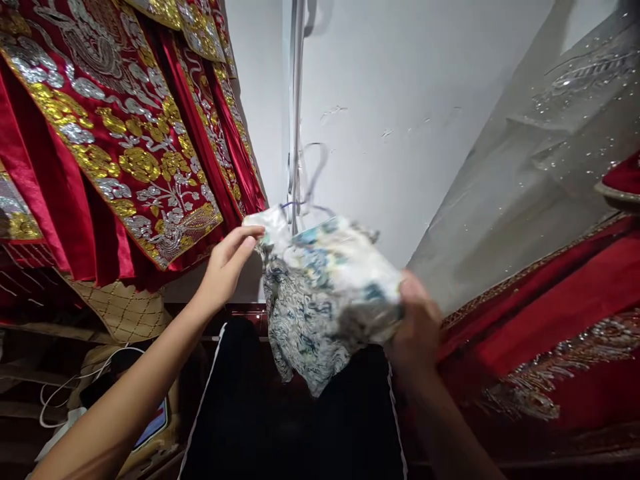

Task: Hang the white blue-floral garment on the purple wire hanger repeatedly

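Observation:
A white garment with a blue and green floral print [320,267] hangs in front of me on a thin dark clothes hanger [300,202]. Crinkled grey-white fabric with a ruffled look makes up its lower part. My left hand [227,263] pinches the white upper left corner of the garment between thumb and fingers. At the opposite side, my right hand [417,320] is closed on the garment's right edge, blurred by motion. The cloth is spread between both hands, above my dark trousers [290,427].
Red costumes with gold and silver sequins [140,160] hang at the left. A sheer sparkling fabric [525,160] and red embroidered cloth [560,340] are on the right. A white wall [390,80] with a metal pole [295,100] stands ahead. A phone [153,427] and white cable [45,407] lie lower left.

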A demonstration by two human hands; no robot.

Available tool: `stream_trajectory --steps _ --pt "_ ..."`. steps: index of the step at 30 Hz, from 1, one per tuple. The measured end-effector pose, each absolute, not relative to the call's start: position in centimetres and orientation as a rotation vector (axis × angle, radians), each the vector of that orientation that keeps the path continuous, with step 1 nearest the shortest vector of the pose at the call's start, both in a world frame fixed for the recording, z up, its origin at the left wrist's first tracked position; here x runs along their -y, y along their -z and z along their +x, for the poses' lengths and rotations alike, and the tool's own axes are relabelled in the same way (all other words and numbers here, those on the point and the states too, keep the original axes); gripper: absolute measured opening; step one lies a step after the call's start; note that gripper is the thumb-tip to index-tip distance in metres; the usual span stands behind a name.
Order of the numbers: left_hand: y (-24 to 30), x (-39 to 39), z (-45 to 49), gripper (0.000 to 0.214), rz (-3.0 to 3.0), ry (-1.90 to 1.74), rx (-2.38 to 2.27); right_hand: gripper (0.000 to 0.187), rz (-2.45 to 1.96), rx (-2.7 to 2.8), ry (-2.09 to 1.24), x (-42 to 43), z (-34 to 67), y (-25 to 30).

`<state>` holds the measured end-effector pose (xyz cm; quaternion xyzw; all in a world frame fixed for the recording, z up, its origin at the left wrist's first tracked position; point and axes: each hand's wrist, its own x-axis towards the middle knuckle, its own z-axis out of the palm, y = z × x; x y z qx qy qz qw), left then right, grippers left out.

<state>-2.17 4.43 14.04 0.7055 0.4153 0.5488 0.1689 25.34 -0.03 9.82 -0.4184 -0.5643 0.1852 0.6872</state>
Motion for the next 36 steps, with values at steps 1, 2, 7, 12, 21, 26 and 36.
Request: stream_trajectory --steps 1,2,7,12,21,26,36 --pt "-14.1 -3.8 -1.5 0.04 1.914 -1.431 -1.111 0.035 -0.892 1.377 -0.433 1.7 24.0 -9.7" --pt "-14.1 -3.0 -1.0 0.04 1.834 -1.301 -1.071 0.032 -0.741 1.722 -0.524 3.1 22.8 -9.6" --pt "-14.1 2.5 -0.8 0.034 1.947 -0.777 -1.068 0.034 -0.339 2.312 -0.712 3.0 21.1 -8.4" --pt "-16.3 4.8 -3.2 0.038 2.13 -0.549 -1.035 0.049 -0.985 1.783 -0.293 -3.0 24.6 -7.2" --pt "-15.0 -2.4 -7.4 0.018 2.262 -1.13 -1.552 0.033 -0.899 1.658 -1.325 -3.9 27.6 -8.5" --pt "-14.0 -4.5 -7.4 0.021 2.229 -1.762 -1.621 0.037 -0.746 1.166 -1.395 -6.3 24.6 -10.0" --pt "-3.8 -3.0 -1.5 0.034 2.138 -1.459 -1.319 0.042 -0.619 0.969 -1.225 -13.8 23.8 -11.4"
